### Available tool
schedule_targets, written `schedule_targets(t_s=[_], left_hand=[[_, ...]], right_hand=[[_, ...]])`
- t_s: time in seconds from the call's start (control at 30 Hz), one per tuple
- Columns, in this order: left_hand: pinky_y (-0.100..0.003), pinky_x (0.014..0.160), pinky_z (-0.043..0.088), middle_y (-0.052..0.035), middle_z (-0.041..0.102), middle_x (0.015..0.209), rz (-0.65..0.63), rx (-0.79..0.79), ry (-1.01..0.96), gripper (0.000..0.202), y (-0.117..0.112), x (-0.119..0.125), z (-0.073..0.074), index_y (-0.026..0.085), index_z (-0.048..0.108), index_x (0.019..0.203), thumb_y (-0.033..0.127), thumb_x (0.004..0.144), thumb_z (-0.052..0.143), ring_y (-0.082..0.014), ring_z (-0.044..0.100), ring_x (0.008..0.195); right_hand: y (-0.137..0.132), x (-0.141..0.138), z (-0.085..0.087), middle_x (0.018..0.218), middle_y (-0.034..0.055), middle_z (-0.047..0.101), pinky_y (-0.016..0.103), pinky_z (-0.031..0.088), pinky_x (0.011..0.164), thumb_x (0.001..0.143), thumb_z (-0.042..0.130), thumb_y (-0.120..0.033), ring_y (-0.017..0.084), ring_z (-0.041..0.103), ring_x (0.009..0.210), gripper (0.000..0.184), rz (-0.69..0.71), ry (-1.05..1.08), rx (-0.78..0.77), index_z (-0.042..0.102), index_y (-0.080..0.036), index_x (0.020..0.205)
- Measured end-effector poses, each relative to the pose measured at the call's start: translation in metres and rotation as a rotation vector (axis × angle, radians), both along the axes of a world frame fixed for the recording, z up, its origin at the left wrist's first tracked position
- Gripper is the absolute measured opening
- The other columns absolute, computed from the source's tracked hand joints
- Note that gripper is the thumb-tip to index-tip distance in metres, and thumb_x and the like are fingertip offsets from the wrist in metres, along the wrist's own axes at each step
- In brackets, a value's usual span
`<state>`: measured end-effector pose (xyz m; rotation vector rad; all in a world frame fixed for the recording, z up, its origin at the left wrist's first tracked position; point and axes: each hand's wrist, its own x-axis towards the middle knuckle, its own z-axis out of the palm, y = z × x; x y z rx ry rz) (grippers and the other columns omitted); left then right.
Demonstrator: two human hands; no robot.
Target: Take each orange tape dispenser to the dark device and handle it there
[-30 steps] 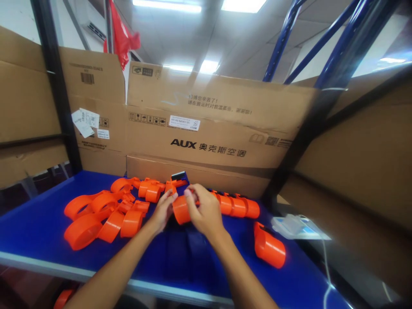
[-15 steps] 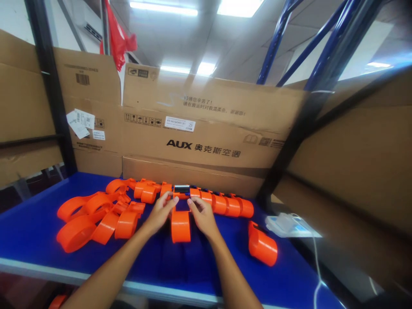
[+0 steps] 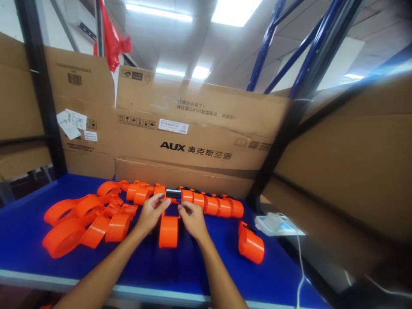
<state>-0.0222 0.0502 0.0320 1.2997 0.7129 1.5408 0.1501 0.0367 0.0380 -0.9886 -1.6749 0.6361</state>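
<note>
Left hand (image 3: 150, 213) reaches forward from the near left, palm inward, fingertips pinching the left side of an orange part (image 3: 168, 229) that lies on the blue table (image 3: 32, 257) at centre. Right hand (image 3: 190, 219) mirrors it, fingers curled, gripping the part's right side. A black piece (image 3: 173, 193) sits at the part's far end, between the fingertips. Loose orange parts (image 3: 96, 214) lie left; a row (image 3: 210, 205) lies right.

On the desk (image 3: 38, 193), the clip (image 3: 168, 231) lies between my left hand (image 3: 150, 213) and right hand (image 3: 190, 219); a pile of clips (image 3: 86, 216) lies left, a row of clips (image 3: 210, 205) behind, cardboard boxes (image 3: 199, 128) beyond.
</note>
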Motion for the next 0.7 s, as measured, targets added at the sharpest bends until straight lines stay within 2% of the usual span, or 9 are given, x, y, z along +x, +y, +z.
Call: schedule_targets(t_s=[0.17,0.3,0.5,0.7], left_hand=[[-0.033,0.082,0.050,-0.0072,0.073,0.088,-0.040,0.034,0.025,0.038,-0.0022,0.0013,0.0006,0.016,0.070,0.105,0.039,0.075,0.076,-0.0220,0.067,0.086],[-0.033,0.081,0.050,-0.0071,0.072,0.088,-0.047,0.048,0.044,0.035,-0.0011,0.0005,0.0000,0.015,0.070,0.101,0.040,0.077,0.074,-0.0211,0.066,0.083],[-0.033,0.080,0.051,-0.0071,0.072,0.088,-0.051,0.053,0.042,0.044,-0.0011,-0.0001,-0.0013,0.015,0.067,0.113,0.040,0.077,0.073,-0.0220,0.067,0.084],[-0.031,0.075,0.050,-0.0062,0.071,0.084,-0.034,0.049,0.050,0.041,0.0007,0.0002,-0.0046,0.015,0.067,0.108,0.040,0.077,0.074,-0.0205,0.065,0.080]], right_hand=[[-0.0023,0.0000,0.0010,0.059,-0.0025,0.047,0.021,0.033,0.049,0.082,0.058,-0.037,0.011,0.038,0.053,0.024,-0.032,0.026,0.026,0.061,-0.017,0.069],[-0.0044,-0.0008,0.0007,0.057,-0.0030,0.047,0.021,0.033,0.049,0.082,0.056,-0.036,0.010,0.038,0.051,0.025,-0.025,0.018,0.019,0.062,-0.016,0.069],[-0.0048,0.0015,-0.0006,0.059,-0.0023,0.050,0.021,0.034,0.050,0.085,0.052,-0.033,0.011,0.039,0.054,0.026,0.013,-0.030,0.036,0.067,-0.015,0.075],[-0.0046,-0.0010,-0.0005,0.058,-0.0038,0.042,0.021,0.029,0.050,0.083,0.049,-0.031,0.010,0.036,0.054,0.025,-0.006,-0.023,0.020,0.060,-0.016,0.065]])
